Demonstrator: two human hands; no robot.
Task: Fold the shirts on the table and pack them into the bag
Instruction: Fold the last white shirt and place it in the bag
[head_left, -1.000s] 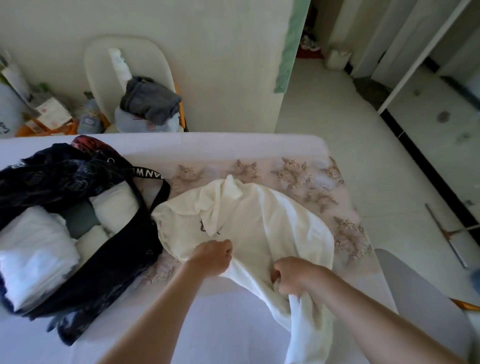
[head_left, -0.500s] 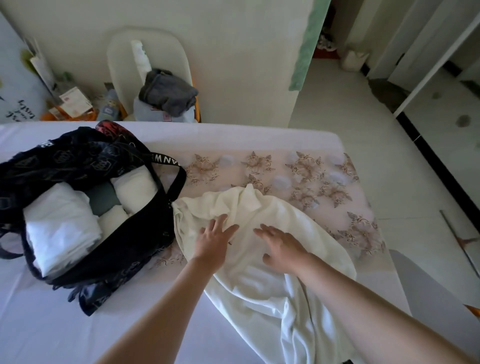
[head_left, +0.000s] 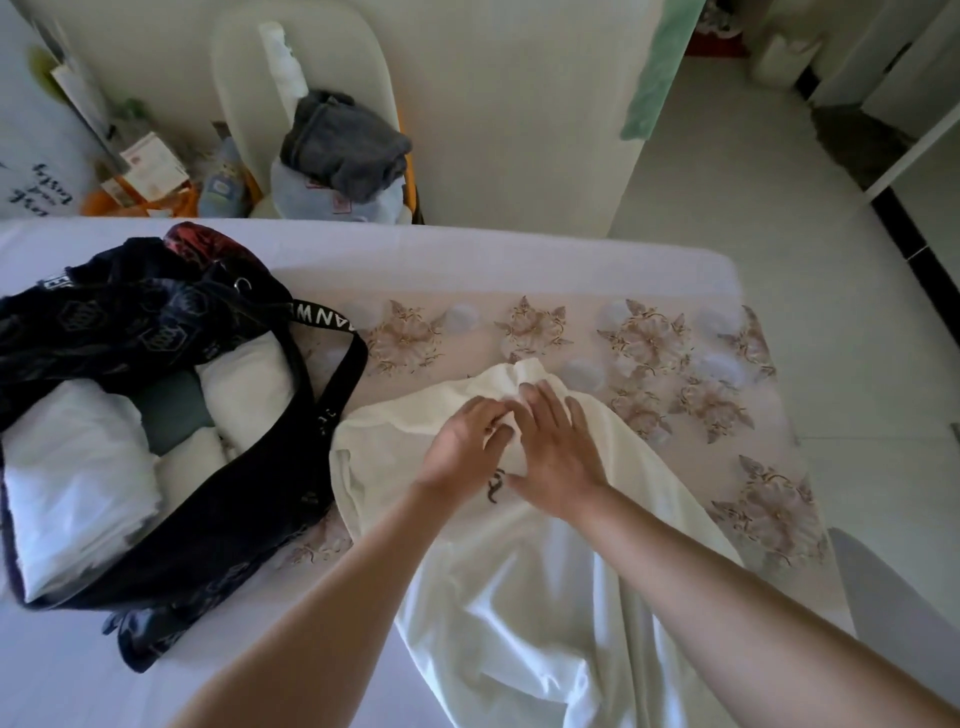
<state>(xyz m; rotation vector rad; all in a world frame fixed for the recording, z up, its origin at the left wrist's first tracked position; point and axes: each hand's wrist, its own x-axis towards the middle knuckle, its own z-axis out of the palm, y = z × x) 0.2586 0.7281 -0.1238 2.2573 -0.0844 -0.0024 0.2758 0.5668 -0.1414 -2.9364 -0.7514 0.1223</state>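
A cream white shirt (head_left: 540, 587) lies spread and rumpled on the table (head_left: 467, 260), its lower part hanging over the near edge. My left hand (head_left: 460, 449) and my right hand (head_left: 558, 447) lie side by side on the shirt's upper part, close to its bunched far end. The right hand is flat with straight fingers; the left hand's fingers bend slightly onto the cloth. To the left stands a black bag (head_left: 171, 467), wide open, with several folded white garments (head_left: 78, 483) and a grey one inside.
A floral cloth (head_left: 675, 364) covers the table's right half. The bag's black strap (head_left: 337, 358) lies between bag and shirt. Behind the table a white chair (head_left: 311, 67) carries a grey garment (head_left: 343, 140). A grey chair (head_left: 893, 613) stands at the near right.
A second ago both hands gripped the shirt's near part. They let go and slid up the cloth, and now lie close together near its far end. The view shifted left.
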